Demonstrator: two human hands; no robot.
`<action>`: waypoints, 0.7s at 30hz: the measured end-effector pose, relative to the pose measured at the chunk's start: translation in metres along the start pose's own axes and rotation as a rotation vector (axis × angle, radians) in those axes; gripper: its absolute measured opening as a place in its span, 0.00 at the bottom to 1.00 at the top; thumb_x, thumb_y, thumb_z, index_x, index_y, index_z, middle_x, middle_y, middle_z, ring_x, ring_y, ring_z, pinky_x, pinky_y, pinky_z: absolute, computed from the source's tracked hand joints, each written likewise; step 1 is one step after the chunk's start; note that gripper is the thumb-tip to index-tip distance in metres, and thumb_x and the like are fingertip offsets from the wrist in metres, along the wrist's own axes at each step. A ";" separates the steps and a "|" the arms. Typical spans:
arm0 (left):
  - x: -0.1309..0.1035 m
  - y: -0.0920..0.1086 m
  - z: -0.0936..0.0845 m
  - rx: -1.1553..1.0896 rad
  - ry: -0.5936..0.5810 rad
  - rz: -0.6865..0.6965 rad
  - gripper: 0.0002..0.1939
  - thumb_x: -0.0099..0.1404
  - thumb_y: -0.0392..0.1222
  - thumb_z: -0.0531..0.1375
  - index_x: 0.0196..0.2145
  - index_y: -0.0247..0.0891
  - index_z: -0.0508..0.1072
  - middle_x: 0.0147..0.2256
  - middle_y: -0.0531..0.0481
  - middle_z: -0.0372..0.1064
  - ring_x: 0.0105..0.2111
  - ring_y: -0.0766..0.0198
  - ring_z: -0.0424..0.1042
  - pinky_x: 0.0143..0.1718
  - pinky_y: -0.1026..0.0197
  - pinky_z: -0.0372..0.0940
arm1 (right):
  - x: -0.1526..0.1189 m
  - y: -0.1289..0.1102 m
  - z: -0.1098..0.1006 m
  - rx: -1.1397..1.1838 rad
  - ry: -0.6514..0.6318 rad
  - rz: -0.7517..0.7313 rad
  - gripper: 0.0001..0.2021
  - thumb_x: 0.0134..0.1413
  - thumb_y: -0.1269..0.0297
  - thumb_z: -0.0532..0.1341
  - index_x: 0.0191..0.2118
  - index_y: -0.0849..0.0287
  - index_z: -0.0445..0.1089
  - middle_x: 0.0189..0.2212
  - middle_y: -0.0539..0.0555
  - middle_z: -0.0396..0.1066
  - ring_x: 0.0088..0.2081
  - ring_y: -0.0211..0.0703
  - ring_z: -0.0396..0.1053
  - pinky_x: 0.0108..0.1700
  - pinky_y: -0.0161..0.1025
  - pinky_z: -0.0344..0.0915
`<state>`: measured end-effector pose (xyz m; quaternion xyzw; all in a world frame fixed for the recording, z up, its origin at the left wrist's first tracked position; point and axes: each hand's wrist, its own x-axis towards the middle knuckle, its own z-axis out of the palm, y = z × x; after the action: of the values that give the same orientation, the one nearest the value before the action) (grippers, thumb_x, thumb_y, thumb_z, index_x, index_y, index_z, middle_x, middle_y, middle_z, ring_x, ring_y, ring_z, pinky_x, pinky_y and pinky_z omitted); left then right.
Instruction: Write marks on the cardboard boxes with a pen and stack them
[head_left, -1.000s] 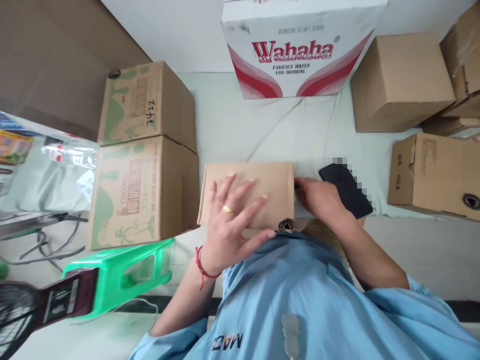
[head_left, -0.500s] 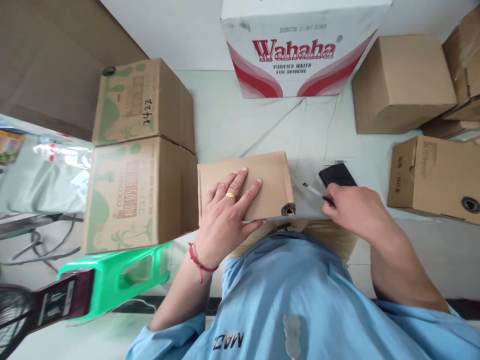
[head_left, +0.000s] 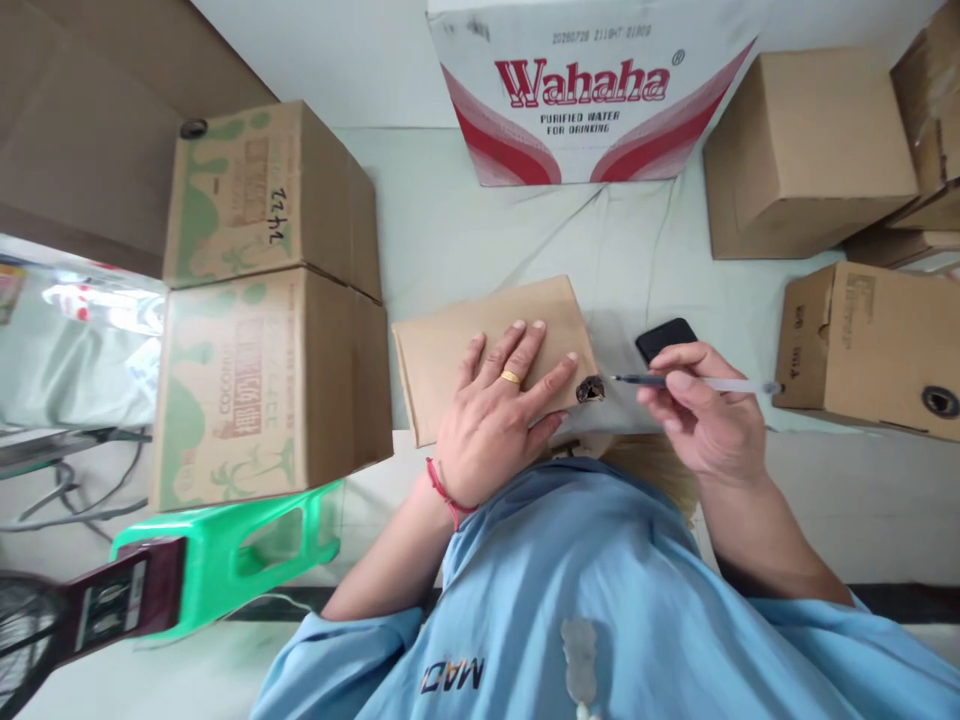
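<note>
A small brown cardboard box (head_left: 427, 345) lies at the near edge of the table, a little tilted, with a dark mark (head_left: 590, 389) at its right corner. On top of it rests my left hand (head_left: 499, 425), flat with the fingers spread. To its right my right hand (head_left: 705, 415) pinches a pen (head_left: 724, 385), whose tip points left towards the dark mark without touching it. A black phone (head_left: 664, 338) lies on the table just behind my right hand.
Stacked coconut cartons (head_left: 255, 380) stand at the left above a green stool (head_left: 217, 550). A large Wahaha carton (head_left: 592, 110) stands at the back. Brown boxes (head_left: 840, 130) and a lower box (head_left: 892, 345) are on the right of the pale green tablecloth (head_left: 420, 230).
The pen has turned round, its tip now facing left, and my right hand has shifted its hold. My left hand has moved right on the box, which is more tilted.
</note>
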<state>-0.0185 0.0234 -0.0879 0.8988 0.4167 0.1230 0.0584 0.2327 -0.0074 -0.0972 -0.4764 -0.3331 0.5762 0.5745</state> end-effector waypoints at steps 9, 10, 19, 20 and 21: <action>0.000 -0.002 0.003 -0.017 0.052 -0.001 0.28 0.80 0.58 0.58 0.71 0.47 0.72 0.75 0.34 0.60 0.75 0.38 0.62 0.75 0.32 0.53 | -0.006 0.007 0.006 -0.550 -0.122 -0.280 0.02 0.65 0.64 0.68 0.39 0.53 0.80 0.27 0.46 0.74 0.22 0.33 0.62 0.25 0.33 0.60; 0.000 -0.002 0.003 -0.017 0.053 -0.002 0.28 0.80 0.58 0.58 0.71 0.47 0.72 0.75 0.34 0.60 0.75 0.38 0.62 0.75 0.32 0.53 | -0.005 0.006 0.007 -0.564 -0.122 -0.300 0.02 0.65 0.65 0.68 0.39 0.54 0.79 0.25 0.46 0.73 0.22 0.33 0.61 0.24 0.33 0.60; -0.001 -0.001 0.001 -0.009 0.055 -0.006 0.28 0.80 0.58 0.58 0.71 0.47 0.72 0.75 0.36 0.61 0.75 0.38 0.63 0.74 0.33 0.54 | -0.005 0.005 0.019 -0.701 -0.112 -0.429 0.02 0.67 0.67 0.66 0.41 0.54 0.78 0.25 0.45 0.74 0.22 0.32 0.63 0.26 0.33 0.61; -0.001 -0.001 0.001 -0.010 0.059 -0.004 0.28 0.80 0.58 0.58 0.71 0.47 0.72 0.75 0.36 0.61 0.74 0.38 0.63 0.74 0.33 0.54 | -0.006 0.005 0.019 -0.714 -0.116 -0.445 0.01 0.66 0.67 0.67 0.41 0.55 0.77 0.26 0.45 0.74 0.22 0.32 0.63 0.26 0.33 0.61; -0.001 -0.001 0.002 -0.010 0.062 -0.002 0.28 0.80 0.58 0.58 0.71 0.47 0.72 0.75 0.36 0.61 0.74 0.38 0.64 0.74 0.33 0.54 | -0.006 0.004 0.019 -0.724 -0.122 -0.459 0.01 0.66 0.68 0.67 0.40 0.55 0.77 0.26 0.45 0.74 0.22 0.31 0.64 0.26 0.33 0.61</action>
<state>-0.0192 0.0236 -0.0898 0.8938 0.4187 0.1527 0.0503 0.2126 -0.0106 -0.0941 -0.5257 -0.6447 0.3064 0.4627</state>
